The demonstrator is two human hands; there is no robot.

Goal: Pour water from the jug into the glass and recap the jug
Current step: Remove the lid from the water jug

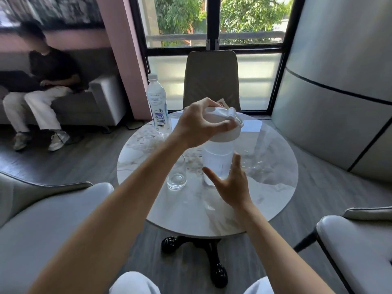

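Round marble table (275,187), window behind. Glass (176,177): empty, thin, fragile, standing just left of jug. Left hand (197,126): clamped over the white lid (220,122). Jug (217,160): upright mid-table, translucent, part-filled, likely heavy and slick; hold low on body. Right hand (231,183): fingers spread wide beside jug base, contact unclear.

Left arm extended forward, left hand (197,126) curled in a grip, right hand (231,183) lower, palm open, fingers spread

white jug (218,158), marbled table (273,183), clear glass (176,177)
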